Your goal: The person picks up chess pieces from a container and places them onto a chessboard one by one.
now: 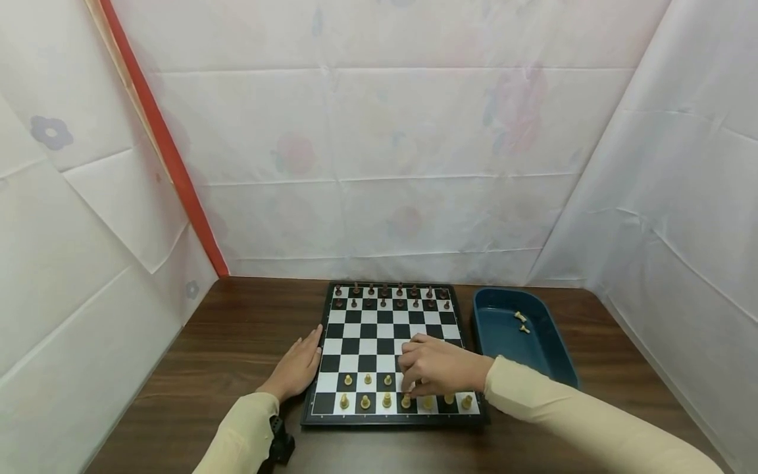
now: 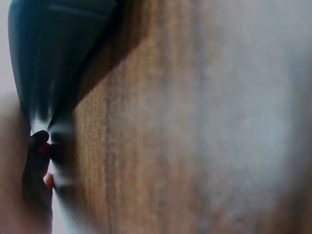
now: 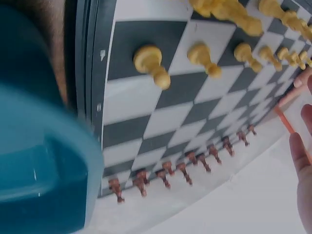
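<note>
A black-and-white chessboard (image 1: 368, 329) lies on the table. My left hand (image 1: 299, 365) rests along its left edge, fingers extended. Over the near right part hovers my right hand (image 1: 435, 368), its fingers bent down among the pale yellow chess pieces. Whether a piece is between those fingertips cannot be made out. Three pale pawns (image 1: 368, 378) show left of the right hand, with taller pale pieces (image 1: 387, 399) in the nearest row. The right wrist view shows further pale pawns (image 3: 204, 58) standing in a line, and the right fingers (image 3: 300, 151) at its edge.
Reddish-brown chess pieces (image 1: 385, 290) fill two rows at the far side. Right of the board stands a blue tray (image 1: 500, 342) with two pale pieces (image 1: 520, 316) lying in it. White sheeting (image 1: 379, 217) encloses the brown wooden table (image 1: 249, 309) on three sides.
</note>
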The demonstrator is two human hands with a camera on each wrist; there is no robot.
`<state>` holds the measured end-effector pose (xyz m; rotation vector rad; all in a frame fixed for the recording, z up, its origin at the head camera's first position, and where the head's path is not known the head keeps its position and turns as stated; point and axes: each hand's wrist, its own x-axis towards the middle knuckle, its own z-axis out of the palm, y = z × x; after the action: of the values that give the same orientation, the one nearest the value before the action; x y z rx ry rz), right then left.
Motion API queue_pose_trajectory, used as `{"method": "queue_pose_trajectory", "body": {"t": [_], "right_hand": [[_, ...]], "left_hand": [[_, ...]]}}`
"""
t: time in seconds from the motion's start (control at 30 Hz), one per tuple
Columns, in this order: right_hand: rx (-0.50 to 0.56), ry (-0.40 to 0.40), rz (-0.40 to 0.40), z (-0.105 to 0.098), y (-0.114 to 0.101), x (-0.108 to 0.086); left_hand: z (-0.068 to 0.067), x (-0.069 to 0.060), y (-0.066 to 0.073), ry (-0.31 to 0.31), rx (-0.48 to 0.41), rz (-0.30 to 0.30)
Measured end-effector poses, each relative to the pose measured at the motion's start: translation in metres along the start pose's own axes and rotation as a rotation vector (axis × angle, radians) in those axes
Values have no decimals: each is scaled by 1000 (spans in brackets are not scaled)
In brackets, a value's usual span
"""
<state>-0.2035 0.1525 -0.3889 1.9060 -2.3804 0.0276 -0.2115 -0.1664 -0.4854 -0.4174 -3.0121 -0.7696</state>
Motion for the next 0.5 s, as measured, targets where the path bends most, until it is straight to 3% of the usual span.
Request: {"method": "queue_pose_trajectory", "body": {"t": [0.17,0.37,0.5], "right_hand": [[-28,-14,79,-18,10,-12],[-48,10,231,-36,30,-38],[-80,36,279,-40,46,-56]], "left_hand": [[3,-1,-1,3,2,11],[3,1,0,6,-3,24],[2,0,-1,1,0,12]]}}
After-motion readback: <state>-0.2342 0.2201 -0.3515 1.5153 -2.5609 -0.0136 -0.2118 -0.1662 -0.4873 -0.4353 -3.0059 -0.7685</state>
